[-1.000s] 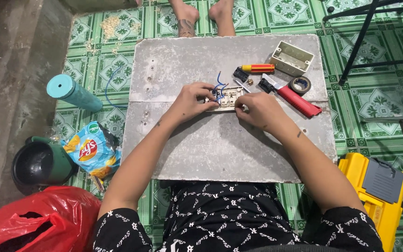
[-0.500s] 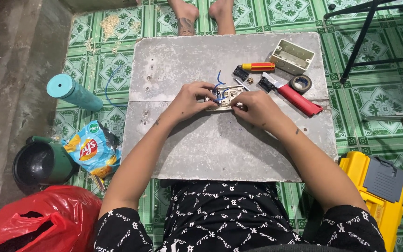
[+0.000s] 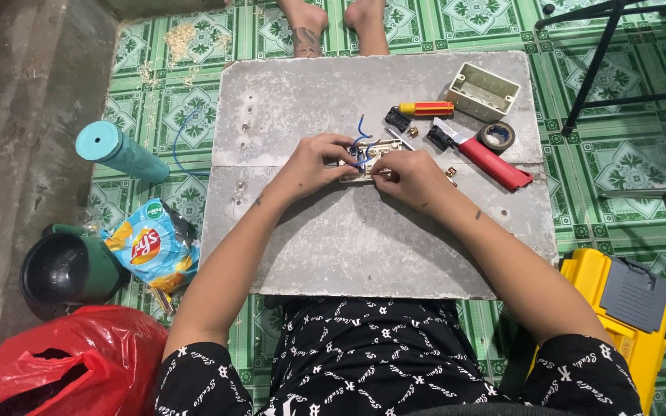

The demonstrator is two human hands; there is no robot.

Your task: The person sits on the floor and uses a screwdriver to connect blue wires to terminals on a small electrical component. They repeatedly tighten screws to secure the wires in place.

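Both hands meet over a small cream switch unit (image 3: 367, 156) with blue wires (image 3: 361, 131) curling out of its top. It lies on a grey slab (image 3: 348, 239). My left hand (image 3: 311, 165) grips its left side. My right hand (image 3: 408, 175) pinches its right side, and a small metal piece shows at the fingertips. Just behind the hands lie a red and yellow screwdriver (image 3: 423, 109), a red-handled cutter (image 3: 483, 154), a roll of black tape (image 3: 496, 136) and small black parts (image 3: 398, 119).
A cream wall box (image 3: 482, 91) sits on the slab's far right. Another person's bare feet (image 3: 333, 23) stand beyond it. Left on the green tiles: a teal tube (image 3: 119, 153), a snack bag (image 3: 152, 246), a dark pot (image 3: 62, 270), a red plastic bag (image 3: 55, 362). A yellow toolbox (image 3: 626, 308) is right.
Both hands have stayed on the switch unit with only small finger shifts. Nothing else has moved.
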